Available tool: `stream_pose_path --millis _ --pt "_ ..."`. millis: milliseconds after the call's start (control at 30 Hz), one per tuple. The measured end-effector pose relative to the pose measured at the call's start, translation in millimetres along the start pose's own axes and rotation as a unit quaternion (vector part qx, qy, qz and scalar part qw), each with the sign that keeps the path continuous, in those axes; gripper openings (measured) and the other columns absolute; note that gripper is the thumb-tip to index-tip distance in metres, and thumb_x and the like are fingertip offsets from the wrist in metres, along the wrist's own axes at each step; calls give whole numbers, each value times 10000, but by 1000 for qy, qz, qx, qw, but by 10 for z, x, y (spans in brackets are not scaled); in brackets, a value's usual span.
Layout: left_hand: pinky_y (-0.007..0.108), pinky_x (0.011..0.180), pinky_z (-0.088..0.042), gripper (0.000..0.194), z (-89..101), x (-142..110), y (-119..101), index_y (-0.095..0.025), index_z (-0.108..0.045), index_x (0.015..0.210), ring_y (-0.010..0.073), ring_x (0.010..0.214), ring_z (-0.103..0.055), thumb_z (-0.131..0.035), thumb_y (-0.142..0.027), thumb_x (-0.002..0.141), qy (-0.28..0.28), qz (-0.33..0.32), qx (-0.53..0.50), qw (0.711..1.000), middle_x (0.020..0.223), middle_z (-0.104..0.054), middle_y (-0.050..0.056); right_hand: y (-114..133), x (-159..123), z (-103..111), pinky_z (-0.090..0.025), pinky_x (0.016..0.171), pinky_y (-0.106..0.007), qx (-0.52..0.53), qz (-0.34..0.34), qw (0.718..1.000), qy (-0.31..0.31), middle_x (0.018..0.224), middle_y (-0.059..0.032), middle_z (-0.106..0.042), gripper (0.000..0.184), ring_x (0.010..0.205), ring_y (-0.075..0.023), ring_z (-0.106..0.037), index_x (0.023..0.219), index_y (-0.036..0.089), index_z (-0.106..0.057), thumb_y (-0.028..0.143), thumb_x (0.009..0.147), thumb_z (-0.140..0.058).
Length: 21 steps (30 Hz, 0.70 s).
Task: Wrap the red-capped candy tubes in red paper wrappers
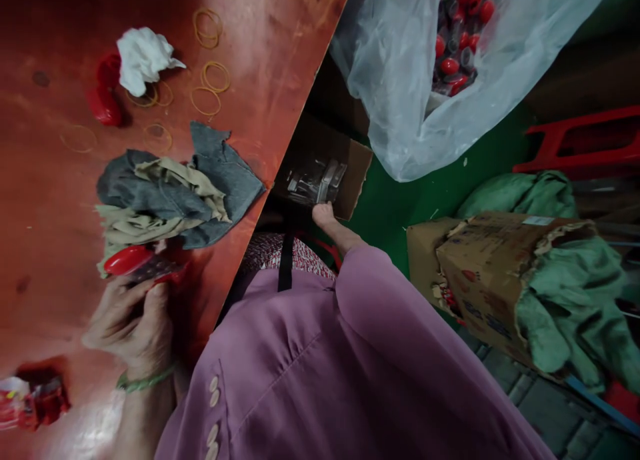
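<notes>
My left hand, with a green bracelet at its wrist, grips a small plastic piece between thumb and fingers. That piece has a glossy red rounded end and a see-through body; its exact kind is unclear. Just beyond it on the table lies a heap of grey and beige cloth rags. Lower down to the right, my right hand reaches into an open cardboard box beside the table edge. It is at several clear plastic pieces inside; its fingers are mostly hidden.
Rubber bands, a crumpled white tissue and a red plastic part lie on the red table. A red packet is at lower left. Right: a plastic bag of red-and-clear pieces, a carton, green cloth, a red stool.
</notes>
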<state>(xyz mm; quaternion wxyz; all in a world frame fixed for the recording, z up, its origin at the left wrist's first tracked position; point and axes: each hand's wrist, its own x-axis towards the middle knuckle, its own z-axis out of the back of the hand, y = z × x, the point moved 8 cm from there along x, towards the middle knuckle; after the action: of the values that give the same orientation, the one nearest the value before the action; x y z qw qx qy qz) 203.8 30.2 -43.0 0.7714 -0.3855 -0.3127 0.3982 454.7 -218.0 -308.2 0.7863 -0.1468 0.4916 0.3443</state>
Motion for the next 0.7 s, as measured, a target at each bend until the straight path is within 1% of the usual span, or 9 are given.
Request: stream_pose_path --millis 133,200,300,367,400,467,533,600,700 --pt "320 697 -495 72 -18 27 -84 -193 -751 729 171 726 -647 -774 -224 669 -17 -32 -11 999 785 -716 9 207 -116 77 -561 929 -424 67 1 998 -10 1264 -129 -618 386 1092 -227 -644 1249 122 -593 354 943 -634" --pt "310 666 -500 63 -21 25 -98 -192 -749 718 166 692 -650 -767 -209 661 -24 -52 -17 998 765 -718 8 356 -270 191 -566 916 -426 99 11 995 -31 1251 -119 -624 384 1081 -224 -648 1242 132 -597 362 937 -642" --pt "320 693 -531 55 -31 4 -68 -192 -754 723 171 702 -671 -773 -230 688 -19 -56 -14 998 769 -733 15 598 -732 511 -545 892 -333 145 55 983 -97 1111 -122 -687 259 1015 -191 -673 1110 100 -659 305 990 -554" --pt "311 706 -548 49 -35 -22 -92 -195 -762 735 169 723 -689 -773 -240 717 -15 -68 -14 997 794 -746 23 796 -1168 766 -517 852 -252 170 110 968 -151 989 -77 -724 327 916 -131 -675 1049 126 -675 282 1050 -387" --pt "299 707 -554 37 -39 -37 -127 -198 -768 745 167 740 -699 -770 -232 731 -11 -81 -22 996 820 -754 29 910 -1399 904 -512 823 -236 192 148 952 -187 939 -49 -725 351 858 -113 -668 1044 149 -670 329 1054 -369" --pt "273 710 -560 26 -35 -67 -226 -201 -776 768 161 775 -715 -752 -197 759 0 -109 -54 993 884 -766 43 1137 -1885 1255 -518 771 -248 343 272 848 -297 876 -35 -722 302 782 -122 -660 1006 160 -672 390 1007 -476" --pt "268 739 -567 68 4 -94 -323 -201 -779 793 161 813 -725 -722 -165 790 4 -127 -88 988 925 -770 55 1439 -2182 1442 -530 825 -273 405 377 772 -314 1006 -56 -725 305 876 -142 -674 1155 178 -634 401 958 -566" --pt "275 768 -573 93 77 -127 -386 -198 -779 817 166 849 -730 -697 -153 816 5 -133 -113 985 959 -769 68 1823 -2289 1517 -529 906 -306 415 451 741 -275 1142 -80 -706 398 1008 -165 -672 1270 196 -579 401 931 -610" --pt "272 777 -573 81 240 -222 -427 -197 -777 845 170 876 -728 -705 -166 826 -8 -148 -136 980 995 -767 82 2355 -2297 1518 -514 974 -340 397 510 737 -199 1192 -82 -698 383 1086 -186 -660 1240 203 -608 414 921 -619"
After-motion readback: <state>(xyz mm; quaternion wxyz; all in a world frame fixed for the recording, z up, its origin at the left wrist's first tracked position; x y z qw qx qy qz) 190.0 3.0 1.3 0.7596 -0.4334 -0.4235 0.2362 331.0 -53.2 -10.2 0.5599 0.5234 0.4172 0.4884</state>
